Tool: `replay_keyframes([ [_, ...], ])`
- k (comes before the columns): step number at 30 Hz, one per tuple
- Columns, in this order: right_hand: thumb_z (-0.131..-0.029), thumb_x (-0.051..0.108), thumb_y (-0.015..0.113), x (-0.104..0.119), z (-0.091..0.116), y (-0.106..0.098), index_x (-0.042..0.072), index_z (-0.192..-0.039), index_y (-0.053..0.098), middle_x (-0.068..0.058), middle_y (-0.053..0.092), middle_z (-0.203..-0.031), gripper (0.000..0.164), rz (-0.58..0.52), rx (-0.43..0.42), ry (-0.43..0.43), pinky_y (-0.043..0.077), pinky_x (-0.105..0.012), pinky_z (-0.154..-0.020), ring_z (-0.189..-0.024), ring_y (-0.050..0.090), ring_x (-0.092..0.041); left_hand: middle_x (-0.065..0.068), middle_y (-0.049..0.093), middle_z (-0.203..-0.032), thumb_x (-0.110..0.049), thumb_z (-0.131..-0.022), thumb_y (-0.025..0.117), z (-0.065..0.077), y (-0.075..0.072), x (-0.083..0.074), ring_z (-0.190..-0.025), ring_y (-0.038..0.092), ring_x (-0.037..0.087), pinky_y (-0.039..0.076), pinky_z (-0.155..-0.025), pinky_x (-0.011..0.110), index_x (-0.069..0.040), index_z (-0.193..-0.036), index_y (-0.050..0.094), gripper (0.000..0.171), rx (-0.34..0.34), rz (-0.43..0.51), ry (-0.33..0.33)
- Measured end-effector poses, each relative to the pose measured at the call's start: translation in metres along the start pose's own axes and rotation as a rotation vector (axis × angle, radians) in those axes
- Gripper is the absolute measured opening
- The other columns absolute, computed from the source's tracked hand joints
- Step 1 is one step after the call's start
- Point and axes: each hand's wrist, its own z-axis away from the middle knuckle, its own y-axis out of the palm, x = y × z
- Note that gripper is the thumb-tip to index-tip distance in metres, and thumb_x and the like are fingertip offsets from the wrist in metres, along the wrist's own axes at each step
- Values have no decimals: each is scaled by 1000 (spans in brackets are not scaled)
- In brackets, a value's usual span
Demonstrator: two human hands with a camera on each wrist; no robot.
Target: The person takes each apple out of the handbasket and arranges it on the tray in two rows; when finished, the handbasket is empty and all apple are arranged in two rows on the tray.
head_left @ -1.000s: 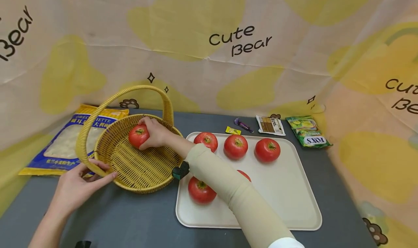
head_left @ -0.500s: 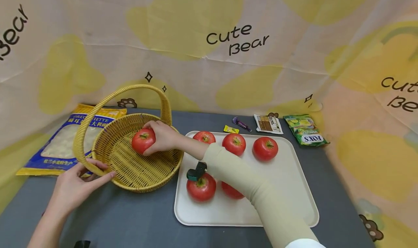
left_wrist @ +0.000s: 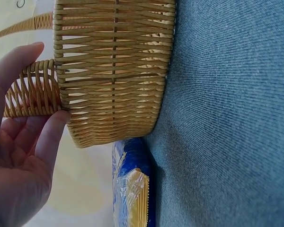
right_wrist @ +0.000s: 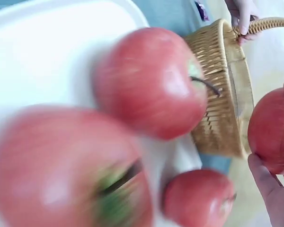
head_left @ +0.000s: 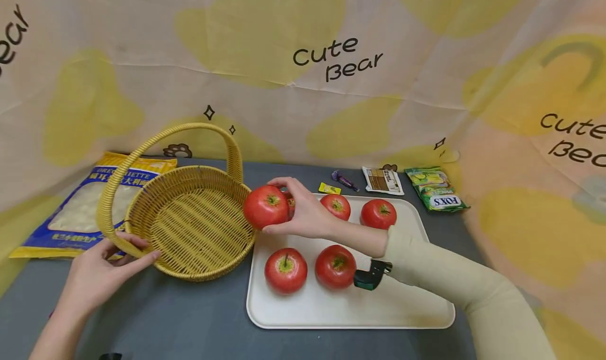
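My right hand [head_left: 303, 210] holds a red apple [head_left: 266, 207] by its side, between the basket's right rim and the tray's back-left corner. In the right wrist view the held apple [right_wrist: 274, 130] sits against the fingers at the right edge. With the left hand [head_left: 101, 270] I grip the yellow wicker basket [head_left: 199, 233] at the foot of its arched handle; the left wrist view shows thumb and fingers around the handle base [left_wrist: 33, 90]. Inside, the basket is bare. Several apples stand on the white tray [head_left: 402, 307], two in front [head_left: 286, 271], the back-left one mostly hidden behind my right hand.
A blue and yellow pasta bag [head_left: 90, 205] lies behind the basket at left. Beyond the tray's back edge are a yellow wrapped candy [head_left: 329, 188], a purple candy [head_left: 345, 180], a brown and white packet [head_left: 382, 181] and a green FOX'S bag [head_left: 436, 190]. Printed cloth hangs behind.
The right hand has lifted the apple out of the basket and carried it right, past the rim to the tray's edge. The left hand keeps its grip on the handle.
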Motion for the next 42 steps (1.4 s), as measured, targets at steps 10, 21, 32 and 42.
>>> replay_keyframes([
  [10, -70, 28, 89, -34, 112, -60, 21, -136, 40, -3, 48, -131, 83, 24, -172, 297, 57, -35, -75, -109, 56, -27, -36, 57, -87, -40, -76, 83, -1, -1, 2, -77, 53, -19, 46, -61, 7, -15, -100, 68, 38, 10, 33, -31],
  [21, -69, 27, 89, -78, 185, -71, 13, -133, 42, -9, 48, -130, 81, 81, -237, 407, 56, -28, -69, -109, 53, -33, -37, 56, -84, -48, -74, 82, -6, -10, 14, -74, 50, -22, 45, -58, 8, -18, -103, 68, 44, -2, -24, -102],
  [32, -67, 25, 91, -90, 195, -59, 12, -131, 43, -7, 49, -126, 82, 151, -215, 328, 56, -25, -70, -103, 56, -28, -39, 54, -85, -47, -76, 81, -3, -14, 14, -75, 49, -23, 43, -59, 5, -17, -104, 67, 44, -18, -29, -74],
  [42, -67, 33, 90, -89, 195, -53, 11, -130, 44, -3, 48, -125, 81, 232, -186, 291, 54, -33, -82, -110, 52, -21, -16, 49, -125, -18, -78, 83, 18, -4, -7, -108, 46, -10, 40, -87, 5, -16, -137, 48, 68, -397, 162, -70],
])
